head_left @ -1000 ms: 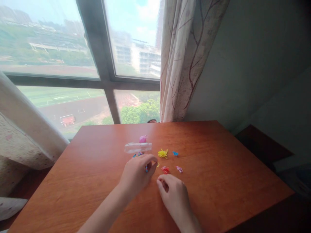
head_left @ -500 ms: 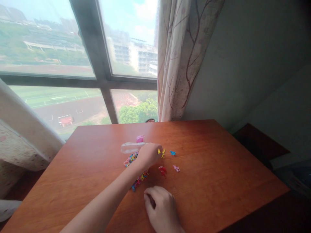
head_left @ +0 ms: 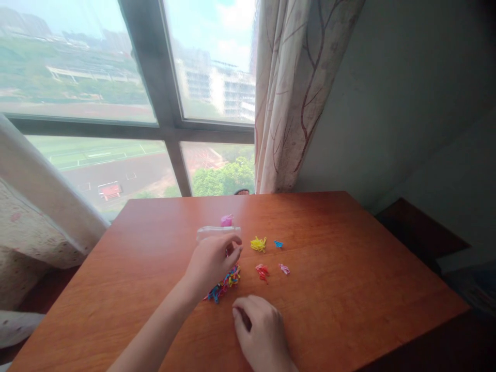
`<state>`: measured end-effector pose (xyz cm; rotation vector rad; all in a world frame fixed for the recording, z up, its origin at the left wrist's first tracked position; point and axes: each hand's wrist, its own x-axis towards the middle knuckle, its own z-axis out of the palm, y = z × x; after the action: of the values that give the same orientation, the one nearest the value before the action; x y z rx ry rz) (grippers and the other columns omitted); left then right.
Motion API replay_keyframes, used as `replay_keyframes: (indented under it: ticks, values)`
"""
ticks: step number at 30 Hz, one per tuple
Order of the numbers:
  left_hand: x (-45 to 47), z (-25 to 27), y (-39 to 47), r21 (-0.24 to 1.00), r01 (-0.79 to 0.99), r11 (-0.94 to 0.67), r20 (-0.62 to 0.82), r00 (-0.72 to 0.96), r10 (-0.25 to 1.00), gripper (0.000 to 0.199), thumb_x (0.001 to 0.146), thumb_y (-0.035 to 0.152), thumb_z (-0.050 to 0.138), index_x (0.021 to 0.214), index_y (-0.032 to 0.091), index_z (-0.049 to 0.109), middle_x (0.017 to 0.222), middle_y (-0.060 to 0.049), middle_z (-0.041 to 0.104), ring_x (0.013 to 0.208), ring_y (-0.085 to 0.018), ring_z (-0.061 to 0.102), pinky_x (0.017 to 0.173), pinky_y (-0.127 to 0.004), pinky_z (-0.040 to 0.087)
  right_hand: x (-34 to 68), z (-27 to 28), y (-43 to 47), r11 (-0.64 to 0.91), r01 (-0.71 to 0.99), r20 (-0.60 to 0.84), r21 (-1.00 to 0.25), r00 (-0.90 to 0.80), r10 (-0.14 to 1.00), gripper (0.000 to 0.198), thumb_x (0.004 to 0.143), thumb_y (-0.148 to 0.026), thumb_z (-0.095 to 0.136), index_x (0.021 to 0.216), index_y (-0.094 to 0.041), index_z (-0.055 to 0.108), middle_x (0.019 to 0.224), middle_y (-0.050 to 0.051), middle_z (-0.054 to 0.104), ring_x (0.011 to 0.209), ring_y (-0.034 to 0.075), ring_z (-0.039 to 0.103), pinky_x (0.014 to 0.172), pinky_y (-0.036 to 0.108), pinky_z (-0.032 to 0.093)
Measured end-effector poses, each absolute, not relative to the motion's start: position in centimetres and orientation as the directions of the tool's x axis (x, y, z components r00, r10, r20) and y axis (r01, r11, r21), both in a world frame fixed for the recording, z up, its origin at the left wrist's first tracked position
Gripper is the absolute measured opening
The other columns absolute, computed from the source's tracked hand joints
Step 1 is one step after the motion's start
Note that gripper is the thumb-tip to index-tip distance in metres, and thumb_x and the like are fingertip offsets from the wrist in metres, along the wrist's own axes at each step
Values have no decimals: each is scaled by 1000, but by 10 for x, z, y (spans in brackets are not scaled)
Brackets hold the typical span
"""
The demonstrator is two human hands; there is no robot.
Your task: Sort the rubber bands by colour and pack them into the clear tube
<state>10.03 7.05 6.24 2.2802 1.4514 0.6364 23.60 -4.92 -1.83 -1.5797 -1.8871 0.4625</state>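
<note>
My left hand (head_left: 215, 258) hovers over a mixed pile of small coloured loops (head_left: 227, 283), covering part of it. Its fingers are bent, with a gap between thumb and forefinger, and nothing shows in that gap. To its right lie sorted little heaps of similar loops: yellow (head_left: 258, 244), blue (head_left: 278, 244), red (head_left: 262, 272) and pale pink (head_left: 284, 268). My right hand (head_left: 260, 328) rests on the table below the red heap, loosely curled with thumb against fingers. Nothing is visible in its hollow.
Behind my left hand lies a clear plastic container (head_left: 211, 231), partly hidden. A pink-purple item (head_left: 227, 220) sits just beyond it. The brown wooden table (head_left: 329, 268) reaches to a window with curtains (head_left: 289, 93) at the back.
My left hand has moved left, away from the yellow heap and back over the mixed pile. The yellow heap now shows in full. My right hand has stayed in place.
</note>
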Motion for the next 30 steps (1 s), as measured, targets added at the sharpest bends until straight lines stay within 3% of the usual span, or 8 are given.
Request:
replay_keyframes:
  ticks: [9, 15, 20, 30]
  values:
    - [47, 25, 9, 598, 746, -291, 152, 251, 956, 22, 90, 34, 49, 88, 22, 67, 61, 4, 65, 50, -12, 55, 51, -20, 40, 238, -10, -41, 148, 784, 120, -603, -94, 988, 16, 84, -12, 57, 83, -26, 65, 76, -3, 68, 66, 15, 63, 60, 24, 36]
    - [33, -6, -10, 597, 760, -257, 182, 183, 966, 18, 90, 31, 49, 94, 24, 65, 61, 6, 65, 52, -12, 60, 52, -18, 44, 236, -1, -29, 135, 810, 159, -570, -53, 986, 31, 86, -13, 55, 114, -24, 62, 91, 2, 71, 79, 19, 68, 69, 25, 43]
    - [35, -9, -11, 557, 787, -266, 196, 187, 963, 20, 89, 29, 48, 97, 26, 66, 62, 6, 69, 52, -13, 65, 51, -19, 46, 229, 5, -10, 152, 810, 165, -566, -70, 984, 43, 86, -13, 53, 128, -21, 55, 101, 5, 70, 89, 21, 68, 77, 27, 47]
    - [34, -16, -13, 502, 797, -336, 249, 239, 939, 20, 90, 27, 49, 99, 27, 67, 75, 4, 75, 62, -14, 71, 56, -18, 50, 221, 3, -8, 222, 772, 221, -595, -109, 969, 30, 84, -12, 54, 110, -24, 62, 89, 2, 67, 81, 20, 65, 71, 27, 45]
